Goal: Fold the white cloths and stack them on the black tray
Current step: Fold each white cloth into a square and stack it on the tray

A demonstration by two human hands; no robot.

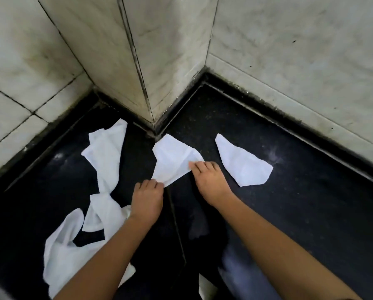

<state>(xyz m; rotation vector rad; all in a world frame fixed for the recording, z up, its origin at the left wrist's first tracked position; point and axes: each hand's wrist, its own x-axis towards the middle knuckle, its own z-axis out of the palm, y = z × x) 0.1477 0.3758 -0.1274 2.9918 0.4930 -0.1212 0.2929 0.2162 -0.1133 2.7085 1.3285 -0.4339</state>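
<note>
A small white cloth [172,161] lies creased on a black counter [311,202] below a marble wall [289,61] corner. The left hand [146,200] pinches the cloth's near corner with curled fingers. The right hand [209,182] has its fingertips on the cloth's right edge; whether it grips is unclear. A folded cloth [244,163] lies apart to the right. Loose cloths [103,169] sprawl at left, partly under the left forearm.
</note>
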